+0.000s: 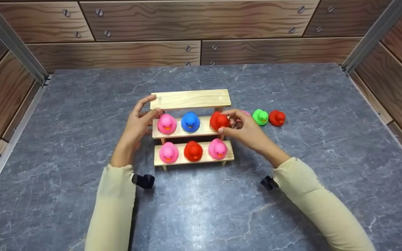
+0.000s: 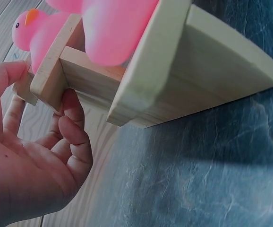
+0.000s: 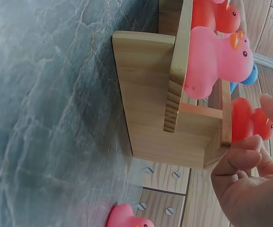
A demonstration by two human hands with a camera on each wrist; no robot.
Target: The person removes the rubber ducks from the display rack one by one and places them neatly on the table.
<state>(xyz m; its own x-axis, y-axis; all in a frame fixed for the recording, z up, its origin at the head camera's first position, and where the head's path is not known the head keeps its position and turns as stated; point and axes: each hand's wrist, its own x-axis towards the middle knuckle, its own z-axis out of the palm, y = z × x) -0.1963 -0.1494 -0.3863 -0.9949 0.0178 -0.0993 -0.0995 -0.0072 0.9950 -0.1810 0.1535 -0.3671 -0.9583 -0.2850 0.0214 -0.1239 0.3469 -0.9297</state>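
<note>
A three-tier wooden display shelf (image 1: 190,99) stands on the table. My left hand (image 1: 135,126) grips its left end, fingertips at the upper tiers' edges; in the left wrist view, fingers (image 2: 74,106) curl at a board end. On the middle tier's right end sits a red rubber duck (image 1: 217,120), held between the thumb and fingers of my right hand (image 1: 248,130). Beside it on that tier are a blue duck (image 1: 190,122) and a pink duck (image 1: 166,124). The bottom tier carries a pink duck (image 1: 168,152), a red duck (image 1: 193,151) and another pink duck (image 1: 217,149).
Right of the shelf, on the grey marbled table (image 1: 194,209), are a green duck (image 1: 260,117), a red duck (image 1: 277,118) and a pink duck (image 3: 127,217), which my right hand partly hides in the head view. Wood-patterned walls (image 1: 201,21) enclose the back and sides.
</note>
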